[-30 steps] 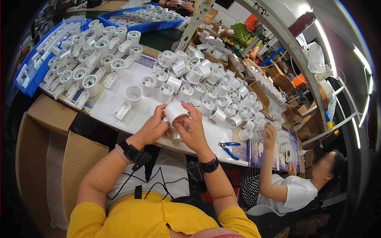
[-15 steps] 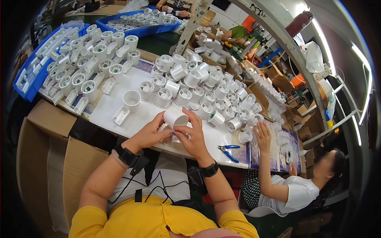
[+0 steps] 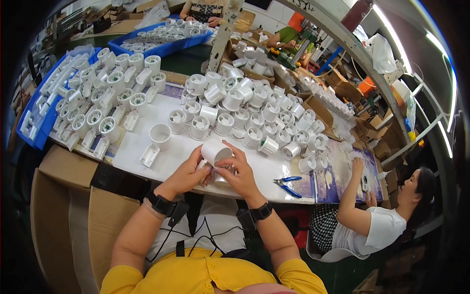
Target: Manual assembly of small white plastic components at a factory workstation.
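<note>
A white plastic cylindrical housing [image 3: 214,151] is between my two hands above the table's near edge, its open end tilted right. My left hand [image 3: 188,174] grips its left side, fingers closed. My right hand [image 3: 240,174] is closed at its right rim, thumb and fingertips pressed together below the opening. A smaller white part shows beneath the fingers, mostly hidden. Left of my hands stands another white cylinder [image 3: 160,136], with a white rectangular piece [image 3: 150,156] in front of it. Beyond my hands lies a large group of white cylinders [image 3: 224,122], several with fan-like vanes inside.
Rows of white cylinders with green boards [image 3: 108,128] stand at the left, beside a blue bin [image 3: 35,139]. Another blue bin [image 3: 169,46] is farther back. Blue-handled nippers [image 3: 289,185] lie right of my hands. A co-worker [image 3: 364,215] sits at the right; an open carton [image 3: 63,169] stands lower left.
The co-worker's raised hand has moved from beside the cylinders rightward to the tabletop. My hands still hold the housing, and the whole view has shifted slightly.
</note>
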### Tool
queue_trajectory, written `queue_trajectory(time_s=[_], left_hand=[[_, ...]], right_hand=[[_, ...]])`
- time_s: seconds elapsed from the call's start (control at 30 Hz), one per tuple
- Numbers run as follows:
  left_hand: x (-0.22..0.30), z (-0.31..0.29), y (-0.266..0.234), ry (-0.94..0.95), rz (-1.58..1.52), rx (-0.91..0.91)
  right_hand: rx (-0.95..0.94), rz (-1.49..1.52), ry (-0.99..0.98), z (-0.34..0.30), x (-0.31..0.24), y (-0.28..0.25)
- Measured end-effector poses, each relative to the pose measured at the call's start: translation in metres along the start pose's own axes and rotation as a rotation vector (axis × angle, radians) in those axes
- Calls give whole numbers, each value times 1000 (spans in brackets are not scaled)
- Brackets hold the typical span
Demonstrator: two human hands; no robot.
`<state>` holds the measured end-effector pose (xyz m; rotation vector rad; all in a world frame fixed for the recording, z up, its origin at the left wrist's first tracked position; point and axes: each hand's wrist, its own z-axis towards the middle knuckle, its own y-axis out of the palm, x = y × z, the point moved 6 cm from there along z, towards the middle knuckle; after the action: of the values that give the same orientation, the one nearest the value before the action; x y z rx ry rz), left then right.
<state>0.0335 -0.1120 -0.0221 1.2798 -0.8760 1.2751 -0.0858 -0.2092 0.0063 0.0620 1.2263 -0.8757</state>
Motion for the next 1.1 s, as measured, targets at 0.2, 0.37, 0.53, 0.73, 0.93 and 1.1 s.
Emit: queue_trajectory(time_s=[0.2, 0.37, 0.53, 0.73, 0.93, 1.1], left_hand=[[-1, -4, -1, -12, 0, -40], [-5, -2, -4, -43, 10, -34], [-5, 2, -4, 13, 15, -19], [-5, -5, -5, 22, -31, 6], [-8, -7, 3, 25, 43, 71], [-17, 1, -9, -16, 79, 181]], right_hand=[[-27, -99, -110, 0, -7, 1], [-96, 83, 10, 7, 2, 4], [-32, 80, 43, 4, 3, 4], [-34, -14, -117, 4, -5, 8], [88, 37, -85, -14, -7, 4], [383, -159, -155, -22, 1, -12]])
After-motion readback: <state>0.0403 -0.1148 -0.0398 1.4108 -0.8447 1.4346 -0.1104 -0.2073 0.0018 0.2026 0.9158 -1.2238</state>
